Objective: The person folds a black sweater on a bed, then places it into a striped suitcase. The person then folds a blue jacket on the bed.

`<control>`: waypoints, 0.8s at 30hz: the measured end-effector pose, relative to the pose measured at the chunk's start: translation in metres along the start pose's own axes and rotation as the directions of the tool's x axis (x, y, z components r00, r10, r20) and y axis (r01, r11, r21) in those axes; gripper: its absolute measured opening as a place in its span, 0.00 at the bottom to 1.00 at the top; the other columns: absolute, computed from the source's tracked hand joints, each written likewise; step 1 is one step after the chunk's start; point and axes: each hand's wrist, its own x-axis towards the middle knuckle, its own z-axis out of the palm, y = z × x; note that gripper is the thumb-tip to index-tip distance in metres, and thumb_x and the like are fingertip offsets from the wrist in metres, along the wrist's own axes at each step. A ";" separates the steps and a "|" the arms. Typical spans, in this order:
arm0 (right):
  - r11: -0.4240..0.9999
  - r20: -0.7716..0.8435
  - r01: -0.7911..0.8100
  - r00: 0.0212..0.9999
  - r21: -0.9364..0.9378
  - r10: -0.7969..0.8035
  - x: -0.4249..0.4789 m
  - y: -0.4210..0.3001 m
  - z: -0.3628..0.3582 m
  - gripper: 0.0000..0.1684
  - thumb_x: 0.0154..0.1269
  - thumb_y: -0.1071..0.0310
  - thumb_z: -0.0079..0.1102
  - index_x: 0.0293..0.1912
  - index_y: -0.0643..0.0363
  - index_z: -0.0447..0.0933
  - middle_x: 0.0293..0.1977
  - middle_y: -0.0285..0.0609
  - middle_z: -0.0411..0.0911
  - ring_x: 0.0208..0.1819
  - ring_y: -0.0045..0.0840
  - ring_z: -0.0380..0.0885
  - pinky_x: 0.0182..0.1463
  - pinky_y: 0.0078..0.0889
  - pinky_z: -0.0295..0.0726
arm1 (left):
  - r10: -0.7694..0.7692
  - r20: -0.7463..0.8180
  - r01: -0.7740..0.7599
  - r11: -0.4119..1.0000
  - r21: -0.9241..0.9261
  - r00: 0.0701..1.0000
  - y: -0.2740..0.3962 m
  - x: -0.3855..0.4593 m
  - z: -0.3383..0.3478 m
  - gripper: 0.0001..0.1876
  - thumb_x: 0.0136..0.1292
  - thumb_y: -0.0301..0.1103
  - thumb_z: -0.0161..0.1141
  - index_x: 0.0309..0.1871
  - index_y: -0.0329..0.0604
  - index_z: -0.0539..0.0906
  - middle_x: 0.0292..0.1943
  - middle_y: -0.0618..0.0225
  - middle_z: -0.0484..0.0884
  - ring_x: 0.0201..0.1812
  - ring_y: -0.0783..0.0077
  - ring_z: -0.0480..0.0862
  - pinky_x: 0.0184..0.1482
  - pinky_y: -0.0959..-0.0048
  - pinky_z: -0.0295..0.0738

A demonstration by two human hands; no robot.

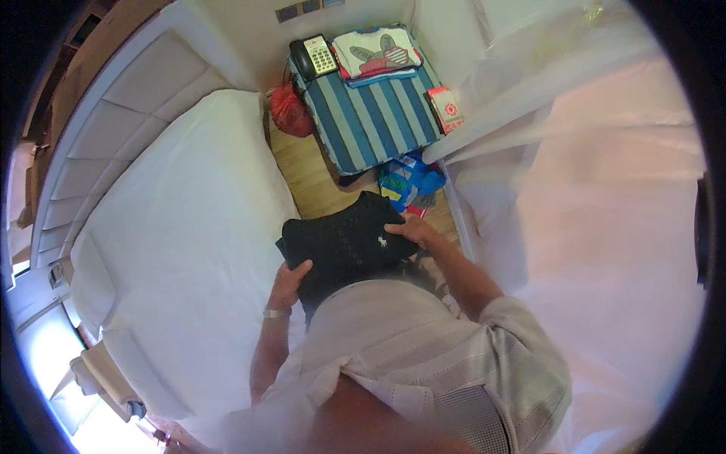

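Observation:
A dark, folded garment (pixel 346 247) with a small white emblem is held in front of my waist. My left hand (pixel 290 284) grips its left side, thumb on top, with a metal watch or bracelet (pixel 277 313) at the wrist. On the other side, my right hand (pixel 409 228) pinches the edge near the emblem, thumb on top. The undersides of the garment and the fingers beneath it are hidden. Beyond it, folded clothes (pixel 379 54), the top one white with a printed pattern, lie on a striped padded surface (pixel 368 122).
A bed with a white sheet (pixel 187 227) is at left. A telephone (pixel 313 57) and a red-white packet (pixel 447 110) are on the striped surface, with a red bundle (pixel 290 110) beside it. Blue plastic packaging (pixel 409 179) lies on the floor. Sheer curtains (pixel 595 227) hang at right.

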 end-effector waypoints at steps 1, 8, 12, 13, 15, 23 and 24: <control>1.000 -0.022 0.020 1.000 0.015 -0.020 -0.004 -0.008 0.003 0.45 0.66 0.58 0.80 0.75 0.64 0.70 0.57 0.50 0.86 0.51 0.34 0.89 0.59 0.35 0.88 | -0.006 0.017 0.006 1.000 0.006 1.000 0.010 0.006 -0.003 0.34 0.68 0.40 0.77 0.71 0.34 0.77 0.62 0.58 0.86 0.59 0.62 0.87 0.63 0.62 0.84; 0.990 -0.145 0.108 0.985 0.088 -0.095 -0.006 -0.036 -0.002 0.33 0.70 0.56 0.76 0.66 0.64 0.79 0.50 0.47 0.88 0.45 0.31 0.88 0.49 0.35 0.89 | -0.035 0.126 0.027 0.998 0.061 0.991 0.075 0.048 0.002 0.35 0.69 0.35 0.76 0.74 0.31 0.73 0.65 0.53 0.84 0.61 0.58 0.86 0.65 0.58 0.85; 0.986 -0.222 0.138 0.968 0.092 -0.115 -0.028 -0.099 0.005 0.30 0.72 0.54 0.74 0.64 0.63 0.81 0.48 0.44 0.88 0.43 0.30 0.88 0.46 0.36 0.88 | -0.076 0.119 0.065 0.994 0.088 0.990 0.114 0.077 0.005 0.31 0.69 0.33 0.76 0.71 0.35 0.76 0.61 0.57 0.86 0.58 0.62 0.88 0.62 0.61 0.86; 0.984 -0.225 0.142 0.967 0.105 -0.115 -0.017 -0.103 -0.002 0.30 0.73 0.53 0.73 0.63 0.63 0.81 0.47 0.45 0.88 0.42 0.30 0.88 0.46 0.37 0.88 | -0.085 0.125 0.074 0.993 0.092 0.988 0.128 0.089 0.012 0.29 0.69 0.32 0.76 0.70 0.36 0.78 0.60 0.59 0.88 0.56 0.64 0.89 0.61 0.63 0.87; 0.979 -0.222 0.154 0.967 0.131 -0.122 0.016 -0.097 -0.019 0.30 0.74 0.50 0.71 0.62 0.63 0.81 0.47 0.45 0.88 0.42 0.30 0.87 0.46 0.37 0.87 | -0.095 0.104 0.085 0.991 0.104 0.990 0.147 0.107 0.024 0.28 0.69 0.32 0.76 0.69 0.37 0.78 0.58 0.60 0.88 0.55 0.65 0.89 0.59 0.63 0.88; 0.994 -0.178 0.105 0.979 0.033 -0.098 0.105 -0.136 -0.112 0.32 0.74 0.45 0.69 0.63 0.62 0.82 0.45 0.46 0.88 0.40 0.31 0.87 0.47 0.36 0.86 | -0.195 0.095 0.181 0.974 0.134 0.976 0.213 0.183 0.081 0.31 0.69 0.35 0.76 0.71 0.36 0.76 0.63 0.55 0.85 0.59 0.59 0.88 0.63 0.56 0.87; 0.992 -0.176 0.128 0.976 0.007 -0.125 0.123 -0.124 -0.126 0.33 0.74 0.45 0.69 0.63 0.63 0.82 0.45 0.46 0.88 0.40 0.32 0.87 0.47 0.37 0.86 | -0.169 0.096 0.156 0.980 0.125 0.981 0.215 0.192 0.091 0.31 0.69 0.35 0.76 0.71 0.37 0.76 0.62 0.56 0.86 0.59 0.59 0.88 0.62 0.57 0.87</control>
